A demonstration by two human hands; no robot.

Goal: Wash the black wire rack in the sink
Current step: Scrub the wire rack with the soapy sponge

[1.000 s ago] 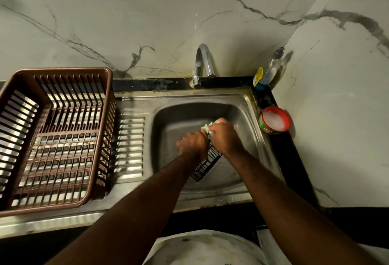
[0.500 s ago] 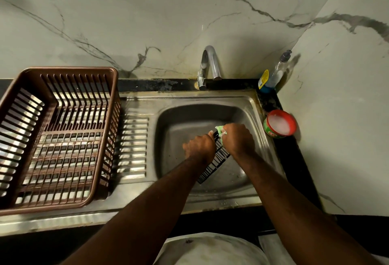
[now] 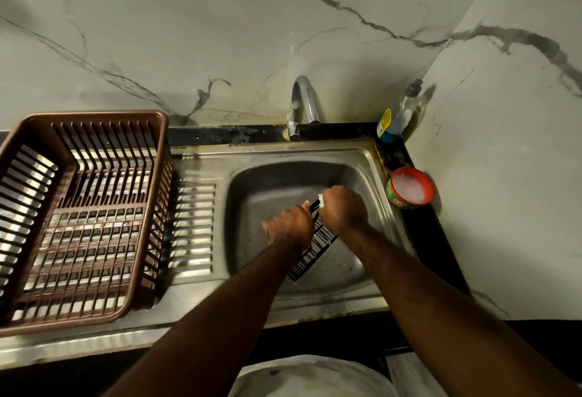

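- Now my left hand [image 3: 288, 229] grips the black wire rack [image 3: 310, 256], tilted in the middle of the sink [image 3: 252, 204].
- My right hand [image 3: 342, 211] clutches a pale scrub pad [image 3: 320, 198] at the rack's far end.
- I should scrub along the wires, bracing firmly.

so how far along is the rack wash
Done: the rack is in the sink, with white suds on some wires. In hand: the left hand holds it tilted while the right hand grips a scrub pad against its top edge. Left: rinsing, as no water shows at the tap, then moving it to the brown basket.
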